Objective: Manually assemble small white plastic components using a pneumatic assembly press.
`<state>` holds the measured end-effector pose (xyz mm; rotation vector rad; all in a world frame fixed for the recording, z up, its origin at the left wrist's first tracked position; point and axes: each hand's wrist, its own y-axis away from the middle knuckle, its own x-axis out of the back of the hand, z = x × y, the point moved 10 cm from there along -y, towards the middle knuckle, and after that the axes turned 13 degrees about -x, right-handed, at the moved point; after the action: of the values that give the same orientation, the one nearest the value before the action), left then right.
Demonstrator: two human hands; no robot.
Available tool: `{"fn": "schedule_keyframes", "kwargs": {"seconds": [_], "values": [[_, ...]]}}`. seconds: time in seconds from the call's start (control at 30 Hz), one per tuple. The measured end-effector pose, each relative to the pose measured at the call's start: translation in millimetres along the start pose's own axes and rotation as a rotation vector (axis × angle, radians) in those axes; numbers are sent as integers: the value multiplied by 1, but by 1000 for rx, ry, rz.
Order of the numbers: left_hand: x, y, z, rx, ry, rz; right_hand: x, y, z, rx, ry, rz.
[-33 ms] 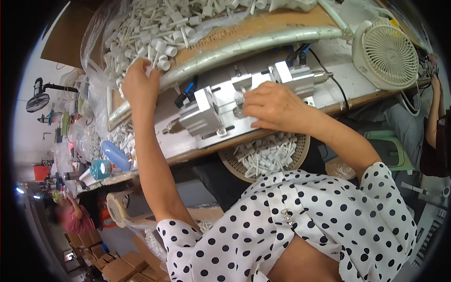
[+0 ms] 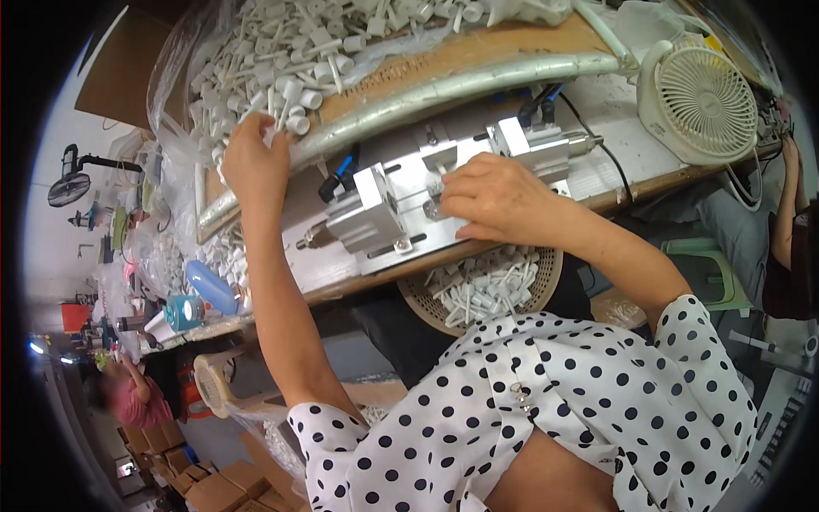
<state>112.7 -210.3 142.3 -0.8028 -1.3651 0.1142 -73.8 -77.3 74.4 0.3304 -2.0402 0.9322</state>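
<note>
My left hand [image 2: 258, 166] reaches to the near left edge of a heap of white plastic parts [image 2: 294, 55], each with a short cap-like cylinder and a thin stem. Thumb and forefinger are pinched together there, with a bit of a white plastic part showing between them. My right hand [image 2: 499, 198] is over the middle of a silver metal fixture [image 2: 375, 209], its fingers curled and closed at the centre block. Whatever those fingertips hold is hidden by the hand. The fixture has a clamp-like block on either side, with black and blue air fittings [image 2: 343, 173].
A round basket [image 2: 550, 286] of similar white parts sits below the bench's front edge. A plastic-wrapped rail [image 2: 444, 78] borders the heap. At the right stands a white fan [image 2: 699, 102], a black cable nearby. Other people work at far left and far right.
</note>
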Motion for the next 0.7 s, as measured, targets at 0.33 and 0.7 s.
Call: {"fn": "schedule_keyframes", "kwargs": {"seconds": [0.33, 0.7], "values": [[26, 56, 92, 19, 645, 222, 87, -98, 114, -177, 476, 300], [-25, 125, 174, -38, 668, 202, 130, -93, 108, -211, 139, 490]]}}
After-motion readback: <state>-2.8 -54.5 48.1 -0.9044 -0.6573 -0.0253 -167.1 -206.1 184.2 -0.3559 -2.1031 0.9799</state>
